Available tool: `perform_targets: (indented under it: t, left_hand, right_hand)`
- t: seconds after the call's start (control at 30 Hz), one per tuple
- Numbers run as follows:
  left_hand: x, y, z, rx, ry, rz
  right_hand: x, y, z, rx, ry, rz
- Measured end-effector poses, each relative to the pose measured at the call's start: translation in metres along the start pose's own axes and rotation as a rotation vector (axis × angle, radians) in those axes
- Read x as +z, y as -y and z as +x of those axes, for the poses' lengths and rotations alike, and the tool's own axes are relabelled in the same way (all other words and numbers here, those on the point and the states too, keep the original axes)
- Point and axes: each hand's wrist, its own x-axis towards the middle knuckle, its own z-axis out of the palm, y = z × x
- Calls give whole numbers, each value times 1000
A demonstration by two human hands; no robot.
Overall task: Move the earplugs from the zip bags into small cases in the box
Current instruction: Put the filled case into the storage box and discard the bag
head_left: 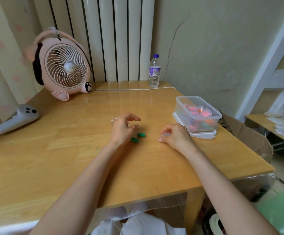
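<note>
Two green earplugs [137,137] lie on the wooden table [70,150] between my hands. My left hand [123,128] hovers just left of and above them, fingers spread, with a clear zip bag [113,119] peeking out behind its knuckles. My right hand [175,134] rests on the table to the right, fingers curled around a small clear case [165,135]. A clear plastic box [198,114] holding several small cases with pink, orange and green earplugs stands on its white lid at the table's right side.
A pink fan [65,67] stands at the back left with its white cable running right along the table. A water bottle [154,71] is at the back. A grey controller [16,118] lies at the left edge. The table's right edge drops to a cardboard box.
</note>
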Motion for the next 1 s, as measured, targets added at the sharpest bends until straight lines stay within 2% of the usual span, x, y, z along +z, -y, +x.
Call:
perform_targets:
  t: [0.07,0.13,0.2,0.33,0.43,0.5,0.6,0.7,0.87,1.0]
  left_hand:
    - [1,-2,-1,34,86,-53]
    - [4,-4,-3,92,174,-88]
    - [5,-4,-4,161,210,-108]
    - [3,-1,-4,251,131,-83]
    - [-1,-1,-3,220,84,-104]
    - [-2,-1,-2,132,31,-137]
    - [-6,2,0,37,-48,-168]
    - [-10,4,2,15,-65,-168]
    - [-11,7,4,-29,-156,-94]
    - [-12,4,3,-54,-172,-100]
  right_hand:
    - [-1,8,3,-1,-6,319]
    - [-3,20,3,24,65,691]
    - [-3,32,3,56,151,929]
    - [5,46,5,103,201,1030]
    - [10,47,7,68,189,1046]
    - [14,45,10,59,138,1012]
    - [24,38,16,19,17,598]
    - [35,36,15,-63,78,320]
    - [42,43,9,-220,143,211]
    - [44,41,9,-267,150,87]
